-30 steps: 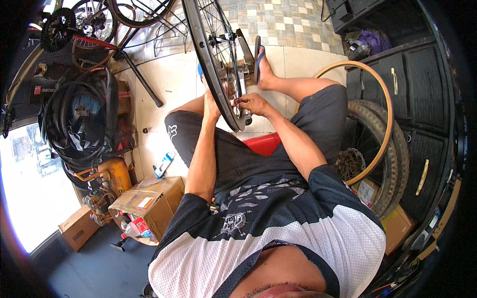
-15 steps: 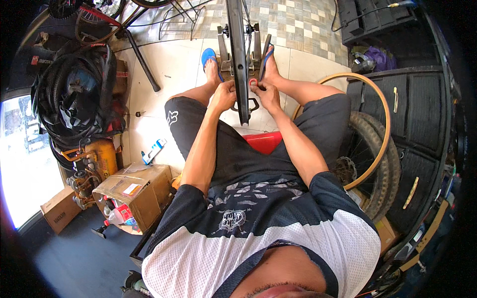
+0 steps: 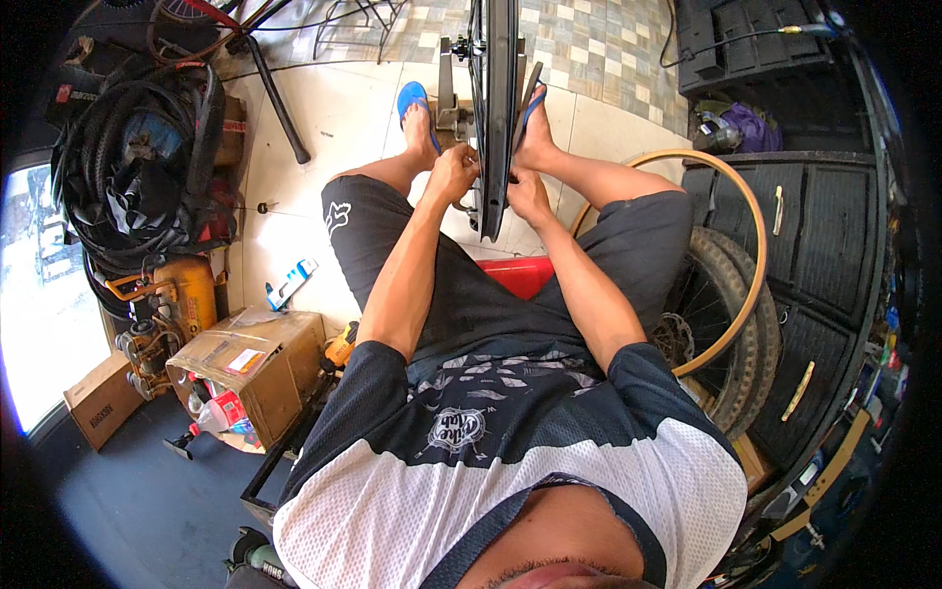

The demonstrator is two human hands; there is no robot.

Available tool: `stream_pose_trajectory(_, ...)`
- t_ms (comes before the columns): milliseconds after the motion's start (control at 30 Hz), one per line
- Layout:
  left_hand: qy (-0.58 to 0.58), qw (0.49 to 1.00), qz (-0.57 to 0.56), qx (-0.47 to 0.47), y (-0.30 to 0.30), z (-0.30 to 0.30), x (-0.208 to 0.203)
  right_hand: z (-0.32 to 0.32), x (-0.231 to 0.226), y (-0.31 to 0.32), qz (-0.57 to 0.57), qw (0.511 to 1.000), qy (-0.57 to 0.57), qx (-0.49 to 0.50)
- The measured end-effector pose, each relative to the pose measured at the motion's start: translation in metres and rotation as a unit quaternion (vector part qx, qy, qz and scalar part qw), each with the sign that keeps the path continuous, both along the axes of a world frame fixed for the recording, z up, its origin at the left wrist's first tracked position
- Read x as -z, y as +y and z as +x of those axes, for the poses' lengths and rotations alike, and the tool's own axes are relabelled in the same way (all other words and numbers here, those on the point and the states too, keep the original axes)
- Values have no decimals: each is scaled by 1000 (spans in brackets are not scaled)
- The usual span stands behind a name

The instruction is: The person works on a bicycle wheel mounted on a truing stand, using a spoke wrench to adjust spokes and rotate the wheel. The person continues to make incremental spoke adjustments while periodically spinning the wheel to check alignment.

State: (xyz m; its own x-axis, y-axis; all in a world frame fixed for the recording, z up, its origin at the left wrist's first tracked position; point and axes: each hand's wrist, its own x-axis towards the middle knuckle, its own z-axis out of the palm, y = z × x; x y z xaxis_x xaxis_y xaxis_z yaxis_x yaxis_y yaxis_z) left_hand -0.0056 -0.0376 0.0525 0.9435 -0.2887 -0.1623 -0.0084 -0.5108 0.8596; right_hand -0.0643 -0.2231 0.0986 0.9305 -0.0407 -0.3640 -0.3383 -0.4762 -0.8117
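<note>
A black bicycle wheel rim (image 3: pixel 498 128) stands upright between my legs, held in a grey metal wheel truing stand (image 3: pixel 446 93). My left hand (image 3: pixel 454 175) is at the rim's left side, its fingers closed and pressed together near the spokes. On the opposite side is my right hand (image 3: pixel 530 196), fingers curled in against the rim, fingertips partly hidden by it. What either hand grips cannot be made out.
A tan rim (image 3: pixel 756 211) and a knobby-tyred wheel (image 3: pixel 731 344) lean by black drawers (image 3: pixel 834 236) on the right. Left are piled tyres (image 3: pixel 83 196), a yellow compressor (image 3: pixel 186 294) and an open cardboard box (image 3: pixel 280 363). A red surface (image 3: pixel 515 277) shows between my thighs.
The wheel rim appears slightly further right and shows more of its side. A small red ring-shaped tool at my right fingertips is now out of sight. My left hand has moved up a little.
</note>
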Motion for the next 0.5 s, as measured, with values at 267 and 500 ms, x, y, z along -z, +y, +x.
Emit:
stream_pose_trajectory(267, 43, 978, -190, -75, 2, 2, 23, 4, 26, 4, 23, 999, -3, -23)
stream_pose_trajectory(500, -57, 997, 34, 50, 2, -3, -15, -1, -1, 4, -21, 1000, 15, -11)
